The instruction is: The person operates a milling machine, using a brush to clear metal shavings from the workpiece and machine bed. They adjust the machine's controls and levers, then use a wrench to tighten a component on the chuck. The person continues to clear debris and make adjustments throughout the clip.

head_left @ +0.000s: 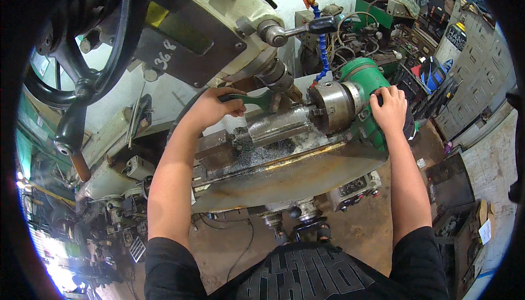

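One green-handled tool (254, 100), apparently a brush, points rightward from the left hand (214, 107), which is closed on its handle; its head is by the far edge of the metal workpiece (280, 125). That piece runs left to right, nearer the left hand, toward the chuck (332, 107). The right hand (389, 106) rests on the green housing (363, 76); whether it grips, I cannot tell.

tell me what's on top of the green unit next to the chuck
The right hand lies over the right end of the green unit, with the metal chuck to the left. Whatever the hand covers cannot be seen.
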A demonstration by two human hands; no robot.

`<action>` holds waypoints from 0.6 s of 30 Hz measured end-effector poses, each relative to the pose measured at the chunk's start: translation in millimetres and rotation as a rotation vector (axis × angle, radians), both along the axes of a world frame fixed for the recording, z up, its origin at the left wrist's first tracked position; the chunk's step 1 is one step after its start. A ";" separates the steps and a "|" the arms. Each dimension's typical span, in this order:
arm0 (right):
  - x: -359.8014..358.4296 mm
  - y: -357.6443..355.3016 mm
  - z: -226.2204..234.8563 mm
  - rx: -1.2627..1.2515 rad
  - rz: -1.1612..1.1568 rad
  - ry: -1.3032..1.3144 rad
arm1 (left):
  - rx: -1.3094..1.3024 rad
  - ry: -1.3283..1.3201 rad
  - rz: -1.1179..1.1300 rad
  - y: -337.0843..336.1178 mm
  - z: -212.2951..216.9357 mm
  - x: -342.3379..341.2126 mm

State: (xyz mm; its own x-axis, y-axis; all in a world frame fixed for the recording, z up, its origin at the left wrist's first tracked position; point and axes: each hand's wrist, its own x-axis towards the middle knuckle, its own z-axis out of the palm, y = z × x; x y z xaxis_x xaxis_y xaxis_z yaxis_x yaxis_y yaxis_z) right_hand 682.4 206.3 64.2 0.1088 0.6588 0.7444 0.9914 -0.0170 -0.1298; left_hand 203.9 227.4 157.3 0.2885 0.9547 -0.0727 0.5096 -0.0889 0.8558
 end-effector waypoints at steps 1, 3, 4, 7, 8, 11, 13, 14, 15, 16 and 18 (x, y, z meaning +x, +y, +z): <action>0.1 -0.3 -0.2 0.002 0.002 0.002 | 0.040 0.052 -0.013 -1.5 2.0 -6.1; 0.2 -0.2 -0.1 0.007 0.000 0.004 | 0.049 0.124 -0.042 -7.3 5.2 -23.1; 0.1 0.0 -0.1 0.006 -0.003 0.003 | 0.048 0.166 -0.040 -11.5 6.6 -34.0; -0.2 -0.1 -0.7 -0.003 -0.007 0.002 | 0.061 0.153 -0.035 -27.1 6.3 -63.3; -0.3 -0.3 -0.9 -0.005 -0.004 0.002 | 0.061 0.155 -0.038 -31.6 5.6 -70.0; -1.2 -0.5 -1.0 -0.009 -0.027 -0.025 | 0.029 0.116 0.036 -47.7 8.1 -84.6; -1.4 0.2 -1.3 -0.013 -0.032 -0.023 | 0.060 0.062 0.054 -53.2 7.1 -82.1; -1.4 0.4 -1.6 -0.003 -0.026 -0.017 | 0.094 0.053 0.062 -55.0 7.3 -79.9; -1.2 1.0 -1.5 -0.035 -0.056 -0.033 | 0.109 0.081 0.138 -57.1 4.9 -75.8; -1.1 1.0 -1.8 -0.021 -0.041 -0.032 | 0.133 0.081 0.067 -60.3 4.4 -74.3; -0.4 1.1 -2.2 0.012 -0.014 -0.035 | 0.159 0.101 0.002 -64.3 0.9 -70.2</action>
State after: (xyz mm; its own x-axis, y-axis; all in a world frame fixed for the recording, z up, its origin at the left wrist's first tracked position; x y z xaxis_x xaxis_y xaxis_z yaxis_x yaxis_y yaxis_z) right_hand 682.1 207.4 62.0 0.0912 0.6483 0.7559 0.9951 -0.0292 -0.0950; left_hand 133.7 163.1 158.2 0.2857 0.9570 0.0508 0.5924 -0.2180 0.7756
